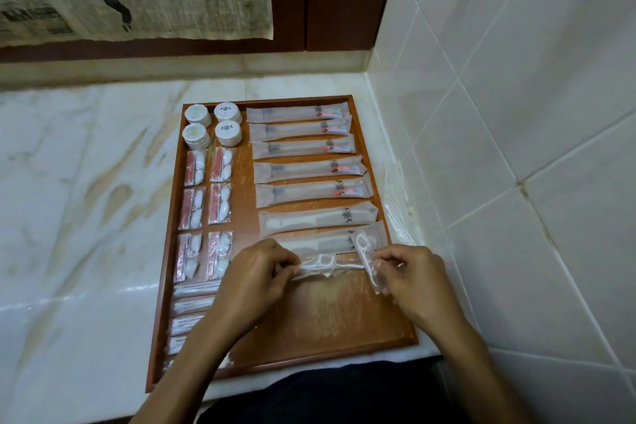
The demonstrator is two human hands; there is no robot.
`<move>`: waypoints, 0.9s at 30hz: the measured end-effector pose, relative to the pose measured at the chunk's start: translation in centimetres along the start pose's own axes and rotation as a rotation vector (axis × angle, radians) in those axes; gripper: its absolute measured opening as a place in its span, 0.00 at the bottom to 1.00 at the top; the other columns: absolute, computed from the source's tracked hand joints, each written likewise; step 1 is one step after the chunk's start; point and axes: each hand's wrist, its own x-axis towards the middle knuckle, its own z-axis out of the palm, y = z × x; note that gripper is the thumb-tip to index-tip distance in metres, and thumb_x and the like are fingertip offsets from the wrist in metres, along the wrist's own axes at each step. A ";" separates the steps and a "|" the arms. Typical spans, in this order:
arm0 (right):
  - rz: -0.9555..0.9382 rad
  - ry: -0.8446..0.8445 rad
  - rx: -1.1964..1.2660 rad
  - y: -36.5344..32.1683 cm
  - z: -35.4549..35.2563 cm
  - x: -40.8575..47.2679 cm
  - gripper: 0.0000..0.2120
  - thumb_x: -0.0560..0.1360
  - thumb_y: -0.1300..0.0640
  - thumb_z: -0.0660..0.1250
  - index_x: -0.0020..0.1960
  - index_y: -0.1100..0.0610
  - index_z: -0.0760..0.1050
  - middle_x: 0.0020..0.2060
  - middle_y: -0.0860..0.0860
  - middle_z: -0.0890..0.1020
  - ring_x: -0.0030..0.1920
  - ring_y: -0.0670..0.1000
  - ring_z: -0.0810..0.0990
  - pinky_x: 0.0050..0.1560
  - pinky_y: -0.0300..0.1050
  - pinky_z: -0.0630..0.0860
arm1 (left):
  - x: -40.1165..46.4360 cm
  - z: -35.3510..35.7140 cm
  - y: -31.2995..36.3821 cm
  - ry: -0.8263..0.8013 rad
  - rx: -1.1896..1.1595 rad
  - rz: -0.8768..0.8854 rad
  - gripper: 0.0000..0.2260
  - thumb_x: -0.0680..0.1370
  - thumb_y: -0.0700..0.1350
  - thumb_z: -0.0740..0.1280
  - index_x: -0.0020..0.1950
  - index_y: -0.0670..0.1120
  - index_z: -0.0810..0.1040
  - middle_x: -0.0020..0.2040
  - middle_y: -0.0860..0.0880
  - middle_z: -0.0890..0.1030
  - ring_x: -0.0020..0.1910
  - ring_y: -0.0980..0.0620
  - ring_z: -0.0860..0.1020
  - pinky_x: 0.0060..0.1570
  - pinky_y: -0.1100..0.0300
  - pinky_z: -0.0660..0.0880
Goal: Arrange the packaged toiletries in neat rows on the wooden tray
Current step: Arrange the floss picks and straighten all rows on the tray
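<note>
Two clear plastic packets, each with a white floss pick inside, are pinched in the hands over the near half of the reddish-brown wooden tray (344, 317). One packet (318, 265) lies crosswise, its left end gripped by the curled fingers of the left hand (258, 277); the other packet (370, 260) stands tilted, its lower end held between thumb and fingers of the right hand (414, 280). Both packets sit just in front of the nearest of seven long frosted sachets (309, 169), which are stacked in a column along the tray's right edge. At the far left corner stand four round white wrapped soaps (213, 126) in two pairs. Below them, six small clear packs with red and white contents (206, 213) run in two columns, and thin white-stick packets (194, 303) line the left edge toward the near corner. The tray rests on a white marble counter (79, 217), against the tiled wall (533, 113).
</note>
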 end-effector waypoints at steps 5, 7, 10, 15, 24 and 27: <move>0.365 -0.043 0.248 -0.5 1.2 -1.5 0.02 0.76 0.62 0.66 0.45 0.59 0.78 0.27 0.54 0.82 0.25 0.50 0.80 0.29 0.41 0.77 | -2.2 -0.3 -0.7 -0.026 0.030 0.000 0.02 0.73 0.44 0.73 0.44 0.51 0.85 0.39 0.58 0.77 0.34 0.60 0.71 0.35 0.71 0.65; 0.393 0.012 0.150 -0.6 1.4 -2.1 0.03 0.73 0.61 0.67 0.41 0.58 0.78 0.26 0.52 0.82 0.24 0.49 0.80 0.30 0.43 0.78 | -2.8 -0.2 -1.0 -0.045 0.026 0.006 0.02 0.73 0.45 0.73 0.44 0.51 0.85 0.39 0.57 0.78 0.36 0.60 0.73 0.35 0.67 0.69; 0.349 0.112 -0.128 -0.5 1.7 -2.7 0.07 0.69 0.54 0.67 0.33 0.54 0.75 0.25 0.49 0.81 0.27 0.50 0.80 0.36 0.46 0.80 | -3.3 0.0 -1.2 -0.072 0.028 0.020 0.02 0.73 0.45 0.72 0.44 0.51 0.84 0.39 0.55 0.79 0.39 0.55 0.77 0.37 0.60 0.74; 0.386 -0.046 0.037 -1.4 2.2 -2.3 0.15 0.75 0.55 0.65 0.32 0.59 0.79 0.24 0.52 0.81 0.23 0.51 0.79 0.28 0.43 0.77 | -3.5 -0.2 -1.2 -0.153 0.052 0.042 0.04 0.75 0.48 0.70 0.46 0.50 0.84 0.41 0.54 0.80 0.42 0.53 0.78 0.39 0.56 0.75; -0.017 0.201 -0.430 1.5 1.2 -2.3 0.05 0.74 0.54 0.69 0.47 0.50 0.83 0.37 0.49 0.83 0.38 0.49 0.78 0.38 0.44 0.77 | -3.9 0.1 -1.9 -0.222 0.215 0.073 0.09 0.78 0.52 0.65 0.47 0.50 0.82 0.43 0.51 0.78 0.45 0.50 0.77 0.39 0.54 0.74; -0.205 0.222 -0.661 2.6 2.5 -2.7 0.10 0.66 0.58 0.77 0.46 0.48 0.84 0.39 0.50 0.77 0.42 0.51 0.72 0.37 0.45 0.72 | -3.9 0.3 -2.0 -0.246 0.255 0.077 0.08 0.77 0.52 0.64 0.50 0.51 0.80 0.45 0.52 0.78 0.47 0.50 0.77 0.41 0.55 0.74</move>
